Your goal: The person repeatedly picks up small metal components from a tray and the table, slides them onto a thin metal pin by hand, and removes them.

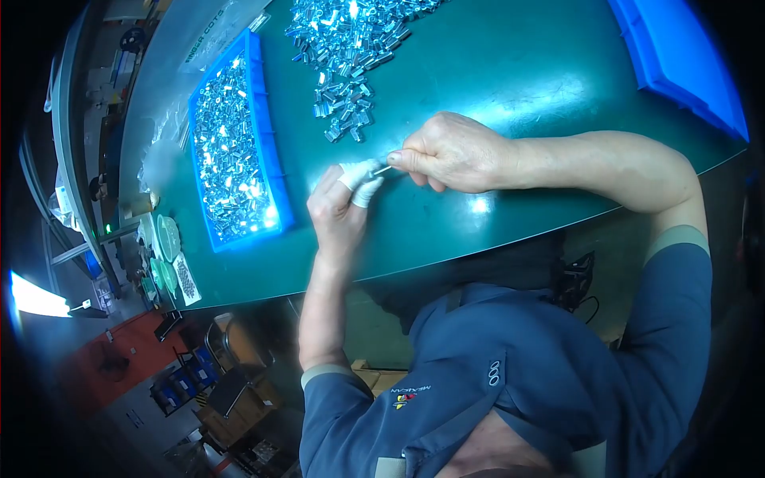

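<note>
My left hand [338, 209], with white coverings on its fingertips, pinches a small shiny metal piece [382, 170] over the green table. My right hand [456, 153] comes in from the right, its thumb and forefinger closed at the other end of that piece. The fingertips of both hands almost meet there. The piece is small and partly hidden, so its exact kind cannot be made out. Beyond the hands lies a loose pile of small silvery metal parts [347, 99]. Left of my left hand stands a blue tray [279, 191] filled with similar parts.
Another blue bin [677, 60] stands at the far right of the green table [478, 80]. Clear plastic bags [169, 111] lie along the left side. Pale green items [166, 239] and a small white card [186, 279] sit near the left corner.
</note>
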Motion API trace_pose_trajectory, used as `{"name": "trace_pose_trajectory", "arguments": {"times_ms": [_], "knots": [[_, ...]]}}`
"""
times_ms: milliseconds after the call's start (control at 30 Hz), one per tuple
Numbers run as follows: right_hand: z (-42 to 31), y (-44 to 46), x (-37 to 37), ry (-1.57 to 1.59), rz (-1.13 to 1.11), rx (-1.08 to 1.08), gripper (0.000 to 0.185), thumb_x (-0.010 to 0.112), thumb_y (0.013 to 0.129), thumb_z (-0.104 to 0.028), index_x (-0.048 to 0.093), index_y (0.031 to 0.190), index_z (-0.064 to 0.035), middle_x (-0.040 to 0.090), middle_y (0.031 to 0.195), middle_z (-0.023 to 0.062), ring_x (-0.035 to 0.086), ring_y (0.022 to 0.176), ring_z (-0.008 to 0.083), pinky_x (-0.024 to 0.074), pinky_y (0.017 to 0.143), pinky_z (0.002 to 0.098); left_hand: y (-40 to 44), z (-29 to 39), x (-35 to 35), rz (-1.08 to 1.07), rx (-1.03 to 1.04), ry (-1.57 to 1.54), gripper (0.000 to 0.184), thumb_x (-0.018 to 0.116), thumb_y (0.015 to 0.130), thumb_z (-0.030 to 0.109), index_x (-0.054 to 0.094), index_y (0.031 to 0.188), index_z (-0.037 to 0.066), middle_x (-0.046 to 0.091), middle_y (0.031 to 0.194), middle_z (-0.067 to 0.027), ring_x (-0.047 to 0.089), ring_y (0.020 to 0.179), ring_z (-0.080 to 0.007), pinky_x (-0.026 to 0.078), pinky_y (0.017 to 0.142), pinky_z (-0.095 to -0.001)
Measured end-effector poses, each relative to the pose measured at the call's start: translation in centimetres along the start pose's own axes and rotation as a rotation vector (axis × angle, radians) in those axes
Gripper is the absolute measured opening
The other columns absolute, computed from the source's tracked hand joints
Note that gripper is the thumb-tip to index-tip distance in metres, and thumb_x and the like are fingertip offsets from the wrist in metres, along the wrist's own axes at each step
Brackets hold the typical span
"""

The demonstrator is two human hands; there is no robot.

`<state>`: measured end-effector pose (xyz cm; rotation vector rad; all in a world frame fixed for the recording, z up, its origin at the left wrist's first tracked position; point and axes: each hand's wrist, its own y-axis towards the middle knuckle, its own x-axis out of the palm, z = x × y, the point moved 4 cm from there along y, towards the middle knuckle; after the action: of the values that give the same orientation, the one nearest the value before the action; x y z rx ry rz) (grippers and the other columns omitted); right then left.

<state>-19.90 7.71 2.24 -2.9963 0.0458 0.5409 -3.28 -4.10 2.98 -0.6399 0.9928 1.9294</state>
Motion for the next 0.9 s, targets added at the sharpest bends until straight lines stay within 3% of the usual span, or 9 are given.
{"name": "trace_pose_trajectory", "arguments": {"times_ms": [233,333,433,500,700,900], "knots": [[0.2,0.1,0.3,0.034,-0.015,-0.014,0.055,0.048,0.108,-0.041,0.067,0.07,-0.0057,0.061,0.054,0.0036,0.062,0.054,0.0178,0.0517,0.063,0.0391,0.3,0.6,0.9,-0.001,0.019,0.001,0.021,0.08,0.085,0.006,0.074,0.105,0.001,0.07,0.085,-0.0091,0.062,0.071,-0.0193,0.049,0.064,-0.0296],[0.1,0.3,0.3,0.06,0.019,-0.069,0.048,0.053,0.106,-0.04,0.069,0.077,-0.0051,0.063,0.059,0.0061,0.064,0.058,0.0205,0.0513,0.063,0.04,0.2,0.5,0.9,-0.01,-0.088,-0.038,0.021,0.08,0.086,0.005,0.074,0.106,0.001,0.069,0.085,-0.0079,0.061,0.071,-0.0164,0.048,0.064,-0.0289],[-0.1,-0.1,-0.2,-0.116,0.181,-0.138,0.036,0.06,0.103,-0.034,0.069,0.086,-0.0038,0.066,0.068,0.0106,0.067,0.066,0.0251,0.0512,0.066,0.0425,0.4,0.6,1.0,0.014,-0.151,-0.097,0.021,0.079,0.087,0.004,0.074,0.107,0.0,0.069,0.086,-0.0066,0.061,0.074,-0.0137,0.048,0.066,-0.0275],[0.0,0.0,-0.1,-0.116,0.279,-0.289,0.028,0.065,0.099,-0.03,0.069,0.092,-0.0028,0.068,0.076,0.0139,0.068,0.073,0.0293,0.0513,0.068,0.0448,0.5,0.6,1.0,0.021,-0.189,-0.124,0.02,0.079,0.086,0.005,0.074,0.105,0.001,0.069,0.086,-0.01,0.065,0.076,-0.0201,0.05,0.067,-0.0317],[0.2,-0.1,0.1,-0.112,0.317,-0.353,0.023,0.065,0.098,-0.025,0.07,0.091,-0.0036,0.069,0.078,0.0146,0.068,0.075,0.0316,0.0513,0.069,0.0459,0.2,0.3,0.9,-0.026,-0.199,-0.206,0.02,0.079,0.087,0.009,0.075,0.105,0.002,0.069,0.085,-0.01,0.065,0.076,-0.0225,0.05,0.068,-0.0332],[0.4,-0.1,0.6,-0.088,0.265,-0.172,0.034,0.058,0.101,-0.03,0.068,0.081,-0.0044,0.067,0.069,0.0118,0.067,0.068,0.0288,0.0509,0.066,0.0439,0.3,1.0,1.1,0.027,-0.063,-0.036,0.02,0.081,0.084,0.01,0.075,0.102,0.003,0.069,0.082,-0.0114,0.063,0.073,-0.0263,0.049,0.065,-0.0355]]}}
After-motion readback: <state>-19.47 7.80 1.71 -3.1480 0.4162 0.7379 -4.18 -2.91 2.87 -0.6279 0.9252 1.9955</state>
